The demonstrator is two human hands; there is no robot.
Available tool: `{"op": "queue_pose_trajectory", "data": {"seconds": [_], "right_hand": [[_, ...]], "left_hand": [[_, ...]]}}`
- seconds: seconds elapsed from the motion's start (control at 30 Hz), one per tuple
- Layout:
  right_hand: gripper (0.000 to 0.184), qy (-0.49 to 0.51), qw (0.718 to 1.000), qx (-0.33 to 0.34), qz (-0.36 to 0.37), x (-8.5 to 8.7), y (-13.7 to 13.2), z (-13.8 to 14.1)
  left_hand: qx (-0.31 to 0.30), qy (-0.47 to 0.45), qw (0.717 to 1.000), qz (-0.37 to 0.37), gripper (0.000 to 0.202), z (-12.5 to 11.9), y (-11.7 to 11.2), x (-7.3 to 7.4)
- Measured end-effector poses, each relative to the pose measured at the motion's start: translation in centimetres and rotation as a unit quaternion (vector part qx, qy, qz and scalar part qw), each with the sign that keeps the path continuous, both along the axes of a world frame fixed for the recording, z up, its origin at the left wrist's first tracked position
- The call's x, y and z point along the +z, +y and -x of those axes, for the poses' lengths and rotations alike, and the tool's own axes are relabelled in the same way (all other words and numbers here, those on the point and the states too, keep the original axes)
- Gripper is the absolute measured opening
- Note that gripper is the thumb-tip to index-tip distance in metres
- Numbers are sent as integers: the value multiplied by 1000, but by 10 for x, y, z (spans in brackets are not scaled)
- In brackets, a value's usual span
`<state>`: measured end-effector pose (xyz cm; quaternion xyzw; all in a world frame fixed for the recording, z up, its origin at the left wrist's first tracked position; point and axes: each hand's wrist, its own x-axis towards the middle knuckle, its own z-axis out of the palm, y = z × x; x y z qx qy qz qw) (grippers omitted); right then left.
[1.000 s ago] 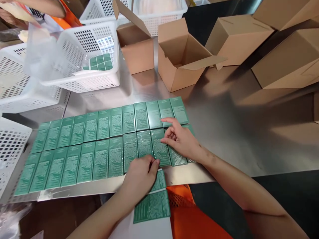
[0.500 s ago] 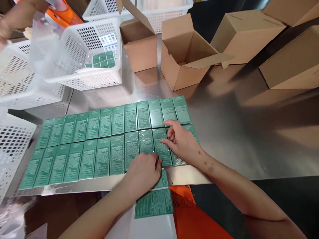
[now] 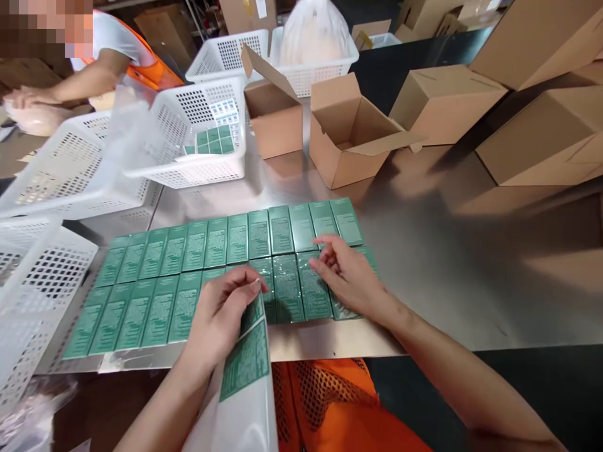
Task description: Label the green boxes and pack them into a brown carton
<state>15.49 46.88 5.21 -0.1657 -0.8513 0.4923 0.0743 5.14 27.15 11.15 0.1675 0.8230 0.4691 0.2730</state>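
Two rows of flat green boxes (image 3: 198, 248) lie side by side on a steel table (image 3: 447, 251). My left hand (image 3: 221, 314) is closed on the top of a white sheet (image 3: 242, 383) that carries green labels, and holds it upright over the near row. Resting on the right end of the near row, my right hand (image 3: 351, 276) has its fingers loosely curled on the green boxes, gripping nothing.
White perforated baskets (image 3: 188, 135) stand at the left and back; one holds more green boxes. Open and shut cardboard cartons (image 3: 348, 135) line the back and right. Another person in an orange vest (image 3: 151, 66) works at the far left.
My left hand has lifted the white label sheet from flat at the table's edge to upright and moved it left. The camera has tilted up, showing the other person.
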Motion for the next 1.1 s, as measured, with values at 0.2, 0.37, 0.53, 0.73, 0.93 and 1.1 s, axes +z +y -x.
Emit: {"op": "queue_pose_trajectory", "data": {"seconds": [0.2,0.37,0.53,0.73,0.93,1.1], "right_hand": [[35,106,986,-40,122,32,-34,-29],[8,148,982,-114,3,28,-40,-21],[14,293,934,-88,-184,17,-43,-21],[15,365,901,211,-99,46,-30,-43],[11,201,978,-30,46,59,40,-5],[27,74,989,-42,118,28,80,47]], "left_hand": [[99,100,989,-36,21,3,10,-2],[106,132,984,-53,20,-2,14,-6],[130,109,985,-44,19,1,17,-15],[188,108,973,-76,14,34,16,-32],[-29,-12,999,-21,40,43,27,-28],[-161,-38,986,34,46,38,51,-34]]}}
